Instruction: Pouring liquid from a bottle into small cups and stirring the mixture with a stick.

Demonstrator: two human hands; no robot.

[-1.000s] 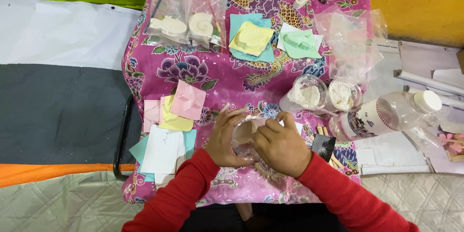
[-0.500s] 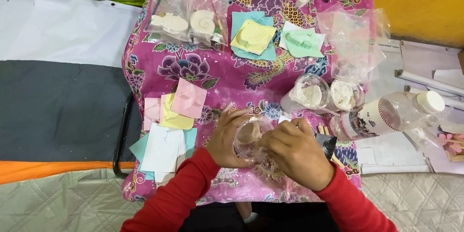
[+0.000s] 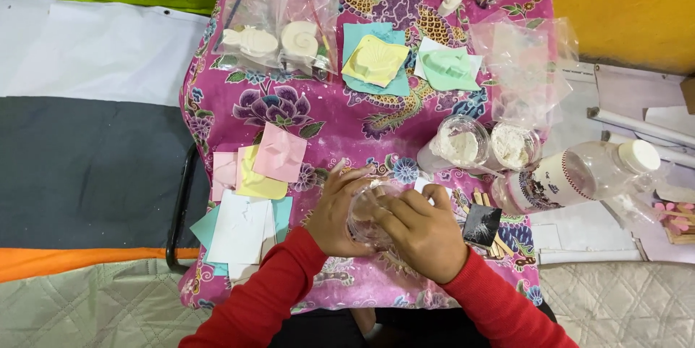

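My left hand (image 3: pixel 335 210) and my right hand (image 3: pixel 423 231) are wrapped around a small clear plastic cup (image 3: pixel 367 209) held low over the pink flowered tablecloth (image 3: pixel 326 112). The left hand grips its side. Fingers of the right hand reach over the cup's rim from the right. What the cup holds is hidden by my fingers. Both sleeves are red.
Coloured paper squares (image 3: pixel 253 174) lie left of my hands. Two clear cups of white powder (image 3: pixel 485 147) and a lying plastic bottle (image 3: pixel 572 174) sit to the right. A small black sponge (image 3: pixel 481 225) is beside my right hand. Bagged white plaster shapes (image 3: pixel 279 40) and moulds on paper (image 3: pixel 376 62) lie further back.
My hands have stayed on the cup and shifted slightly; the right hand's fingers have moved over the cup's top.
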